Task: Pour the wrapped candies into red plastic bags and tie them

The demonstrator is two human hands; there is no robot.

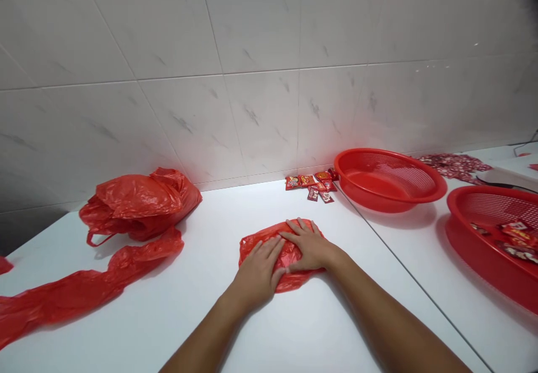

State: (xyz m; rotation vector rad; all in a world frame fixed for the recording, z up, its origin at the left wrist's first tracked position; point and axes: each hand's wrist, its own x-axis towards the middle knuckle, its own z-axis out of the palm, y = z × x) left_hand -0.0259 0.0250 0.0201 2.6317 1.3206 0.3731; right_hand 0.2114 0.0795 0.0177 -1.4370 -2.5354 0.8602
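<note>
Flat on the white table lies a folded red plastic bag, with both of my hands pressing down on it. My left hand rests over its left part, fingers stretched out. Over the right part is my right hand, its fingers spread. The two thumbs meet near the middle of the bag. Part of the bag is hidden under the palms.
To the left sit a bulging red plastic bag and a long crumpled red bag. Small red packets lie by the wall. Two red plastic baskets stand at the right; the nearer holds packets. Behind them lie flat patterned wrappers.
</note>
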